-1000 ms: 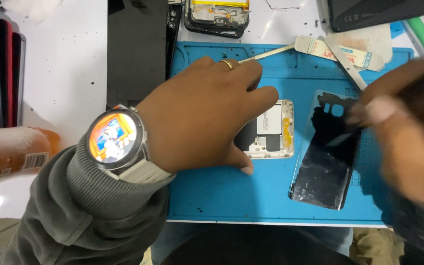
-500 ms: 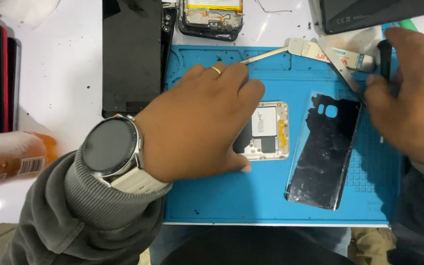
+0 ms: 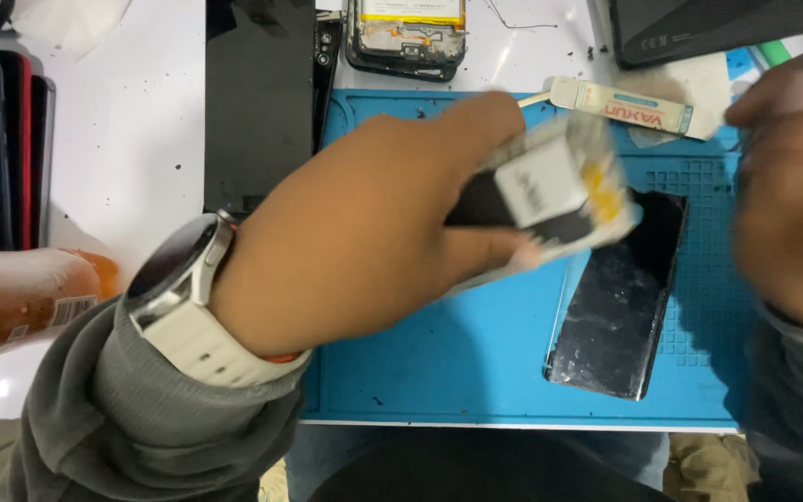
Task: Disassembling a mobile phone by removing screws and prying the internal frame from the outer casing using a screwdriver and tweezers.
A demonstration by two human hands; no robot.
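I see the blue mat (image 3: pixel 476 372) nearest me; my left hand (image 3: pixel 364 232) hovers over its middle w/ fingers clamped round the opened phone body (image 3: pixel 550 191), lifted off the mat, blurred. Black back cover (image 3: pixel 620 297) lies beside it on the mat. Right hand (image 3: pixel 787 195) at the mat's edge, grip can't tell.

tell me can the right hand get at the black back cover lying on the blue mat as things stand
Probably yes: the right hand hovers empty just beside the black back cover, whose lower part lies bare on the blue mat.
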